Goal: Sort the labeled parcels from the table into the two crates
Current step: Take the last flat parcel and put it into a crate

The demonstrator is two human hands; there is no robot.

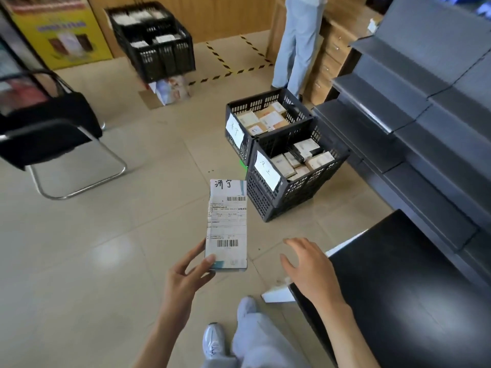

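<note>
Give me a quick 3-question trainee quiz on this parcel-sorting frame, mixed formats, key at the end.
1. True or false: the left hand holds the labeled parcel by its bottom end.
2. Multiple choice: the right hand is A) gripping a second parcel, B) open above the edge of the black table, C) inside the near crate.
3. Fill in: each of the two floor crates, the near crate and the far crate, has a white handwritten ____ on its side.

Key: 1 true; 2 B; 3 sign
</note>
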